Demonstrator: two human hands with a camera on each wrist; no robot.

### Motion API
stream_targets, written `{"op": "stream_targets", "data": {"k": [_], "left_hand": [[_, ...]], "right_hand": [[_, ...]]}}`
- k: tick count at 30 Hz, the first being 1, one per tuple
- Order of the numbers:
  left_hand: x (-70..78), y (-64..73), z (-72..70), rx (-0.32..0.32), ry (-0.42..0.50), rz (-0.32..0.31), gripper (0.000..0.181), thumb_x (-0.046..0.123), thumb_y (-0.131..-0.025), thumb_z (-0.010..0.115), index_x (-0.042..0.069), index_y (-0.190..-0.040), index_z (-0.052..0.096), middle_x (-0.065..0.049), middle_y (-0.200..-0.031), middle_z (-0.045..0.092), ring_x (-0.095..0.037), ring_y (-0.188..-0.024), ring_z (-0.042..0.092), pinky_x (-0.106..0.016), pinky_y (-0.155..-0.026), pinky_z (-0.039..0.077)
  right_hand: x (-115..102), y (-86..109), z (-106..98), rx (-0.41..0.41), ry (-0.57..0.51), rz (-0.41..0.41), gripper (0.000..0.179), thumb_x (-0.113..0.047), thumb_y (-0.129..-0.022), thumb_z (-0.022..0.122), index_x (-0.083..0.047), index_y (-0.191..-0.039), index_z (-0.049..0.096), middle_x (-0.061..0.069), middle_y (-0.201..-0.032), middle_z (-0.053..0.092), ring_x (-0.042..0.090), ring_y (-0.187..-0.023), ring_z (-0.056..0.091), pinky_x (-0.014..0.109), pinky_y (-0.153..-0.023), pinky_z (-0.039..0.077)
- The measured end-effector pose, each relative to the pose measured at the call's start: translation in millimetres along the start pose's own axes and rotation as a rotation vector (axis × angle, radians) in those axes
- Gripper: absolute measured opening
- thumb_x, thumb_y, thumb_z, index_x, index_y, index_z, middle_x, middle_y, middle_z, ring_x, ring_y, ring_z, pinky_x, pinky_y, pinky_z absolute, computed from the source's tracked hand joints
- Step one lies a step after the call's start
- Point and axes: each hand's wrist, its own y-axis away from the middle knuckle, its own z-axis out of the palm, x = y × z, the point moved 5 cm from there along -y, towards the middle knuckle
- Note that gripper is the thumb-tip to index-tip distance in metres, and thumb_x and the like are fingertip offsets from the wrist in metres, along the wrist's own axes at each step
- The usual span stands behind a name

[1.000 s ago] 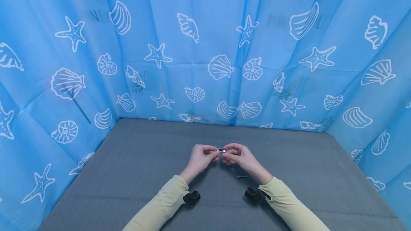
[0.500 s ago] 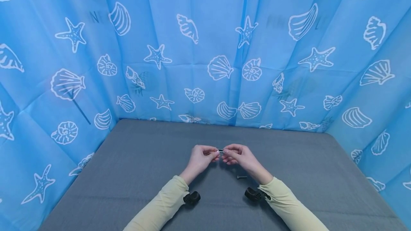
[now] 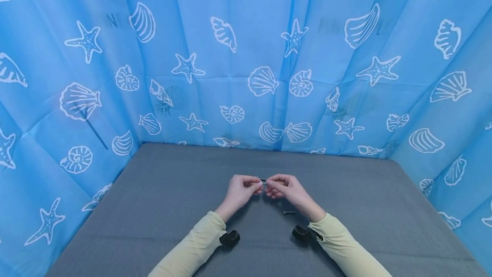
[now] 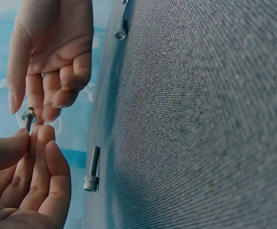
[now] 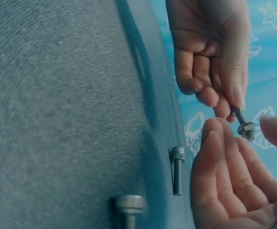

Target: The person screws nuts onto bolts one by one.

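Left hand (image 3: pixel 239 189) is pinching a bolt (image 5: pixel 241 116) in mid-air between the hands, its nut (image 5: pixel 246 130) end pointing to about 3 o'clock. Right hand (image 3: pixel 288 188) is hovering loosely around the nut, thumb standing clear; finger contact unclear. Second bolt (image 4: pixel 94 166) is lying on the grey table (image 3: pixel 173 191) at 12, third bolt (image 3: pixel 290 212) between 4 and 5. Blue curtain (image 3: pixel 230 63) is hanging beyond, 12 o'clock.

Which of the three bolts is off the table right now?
The held bolt, pinched by the left hand, a nut near its free end. The far bolt and near bolt lie on the gray table.
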Motion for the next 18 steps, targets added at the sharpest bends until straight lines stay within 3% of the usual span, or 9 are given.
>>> {"op": "stream_targets", "data": {"k": [5,11,18], "left_hand": [[1.8,0.7,-0.4,-0.006,0.032,0.011,0.013,0.003,-0.086,0.07,-0.007,-0.095,0.072,-0.018,-0.084,0.071,-0.029,-0.075,0.07,-0.041,-0.067,0.059],[-2.8,-1.3,-0.6,-0.023,0.023,-0.008,0.013,0.003,-0.088,0.068,-0.006,-0.097,0.072,-0.013,-0.082,0.072,-0.02,-0.072,0.07,-0.035,-0.066,0.059],[-4.6,-2.0,-0.4,-0.039,0.046,-0.012,0.014,0.002,-0.09,0.065,-0.007,-0.1,0.07,-0.015,-0.084,0.071,-0.023,-0.075,0.071,-0.042,-0.07,0.058]], "right_hand": [[-0.4,-0.5,-0.2,0.01,-0.01,-0.028,0.03,-0.008,-0.094,0.062,0.013,-0.114,0.055,0.021,-0.097,0.067,0.02,-0.084,0.068,0.049,-0.08,0.055],[2.0,-0.8,0.7,0.022,0.014,-0.002,0.032,-0.015,-0.096,0.06,0.013,-0.112,0.058,0.018,-0.095,0.067,0.02,-0.082,0.067,0.045,-0.078,0.056],[1.9,-0.7,2.5,0.032,0.026,0.029,0.04,-0.023,-0.098,0.058,0.014,-0.113,0.057,0.023,-0.094,0.066,0.019,-0.079,0.066,0.042,-0.074,0.057]]}}
